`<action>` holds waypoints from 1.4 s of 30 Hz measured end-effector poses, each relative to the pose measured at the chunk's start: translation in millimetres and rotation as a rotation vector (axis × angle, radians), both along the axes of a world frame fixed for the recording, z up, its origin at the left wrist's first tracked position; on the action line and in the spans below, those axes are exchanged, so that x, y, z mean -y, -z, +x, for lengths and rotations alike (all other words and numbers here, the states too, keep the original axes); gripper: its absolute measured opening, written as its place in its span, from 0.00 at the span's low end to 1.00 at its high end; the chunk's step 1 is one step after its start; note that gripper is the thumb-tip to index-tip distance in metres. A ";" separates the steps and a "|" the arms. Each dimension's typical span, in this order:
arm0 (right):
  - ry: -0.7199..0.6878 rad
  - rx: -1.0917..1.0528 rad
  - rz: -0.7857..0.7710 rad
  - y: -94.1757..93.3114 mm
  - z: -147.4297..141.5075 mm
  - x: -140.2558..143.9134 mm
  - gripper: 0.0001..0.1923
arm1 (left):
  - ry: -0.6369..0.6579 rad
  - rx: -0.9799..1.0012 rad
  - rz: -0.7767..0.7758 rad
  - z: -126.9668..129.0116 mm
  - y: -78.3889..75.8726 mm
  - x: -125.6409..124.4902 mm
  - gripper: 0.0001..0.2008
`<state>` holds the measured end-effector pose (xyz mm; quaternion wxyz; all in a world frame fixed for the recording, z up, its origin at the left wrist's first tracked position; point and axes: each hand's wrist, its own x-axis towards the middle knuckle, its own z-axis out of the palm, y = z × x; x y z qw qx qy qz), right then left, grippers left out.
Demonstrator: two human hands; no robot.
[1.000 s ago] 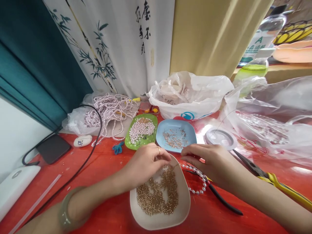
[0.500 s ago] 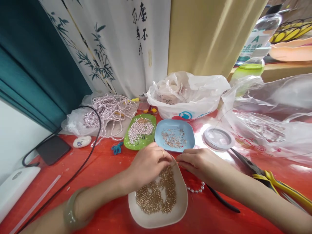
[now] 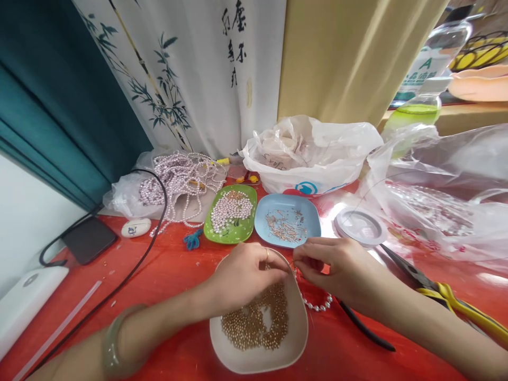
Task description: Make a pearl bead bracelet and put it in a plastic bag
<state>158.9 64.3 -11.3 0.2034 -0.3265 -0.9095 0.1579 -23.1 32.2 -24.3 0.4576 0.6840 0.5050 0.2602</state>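
A cream dish [image 3: 224,354] full of small gold beads [image 3: 254,323] stands in front of me. Over its far part is my left hand [image 3: 254,272], fingers pinched together; whatever lies between the tips is too small to make out. Just past the dish's right rim, my right hand [image 3: 327,259] is closed in a pinch, its fingertips close to the left ones. A strand of silvery beads [image 3: 319,306] curves on the table below the right hand and runs up toward its fingers. What the right fingertips grip is mostly hidden.
Behind the dish sit a green plate [image 3: 244,233] of pinkish beads and a blue plate [image 3: 264,203] of metal pins. Yellow-handled pliers [image 3: 444,296] and a round clear lid [image 3: 361,225] lie right. Bead strands [image 3: 178,180], a phone [image 3: 89,241] and a black cable [image 3: 153,241] occupy the left.
Both hands have shifted slightly nearer to me and stay pinched. The right fingers have curled and lifted a little. The whole view has swung slightly left.
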 end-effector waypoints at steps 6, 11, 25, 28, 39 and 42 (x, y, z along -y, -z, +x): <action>-0.019 -0.030 0.051 -9.2 -3.2 9.0 0.11 | -0.078 0.061 -0.013 2.3 -3.2 2.4 0.10; -0.020 -0.022 0.040 -11.1 -4.4 13.5 0.12 | -0.125 0.081 0.044 6.8 -9.9 2.1 0.09; 0.008 -0.039 0.096 -11.8 -6.2 17.0 0.13 | -0.227 0.384 -0.184 4.8 -7.5 -0.7 0.04; 0.003 -0.083 0.126 -6.5 -8.6 19.5 0.13 | -0.274 0.469 -0.211 4.9 -8.5 0.1 0.04; 0.006 -0.230 -0.090 -9.5 -5.1 15.4 0.08 | -0.350 0.809 -0.328 7.5 -9.5 4.1 0.10; 0.046 -0.289 -0.201 -15.9 -2.9 11.9 0.06 | -0.322 0.817 -0.335 6.3 -9.2 4.3 0.11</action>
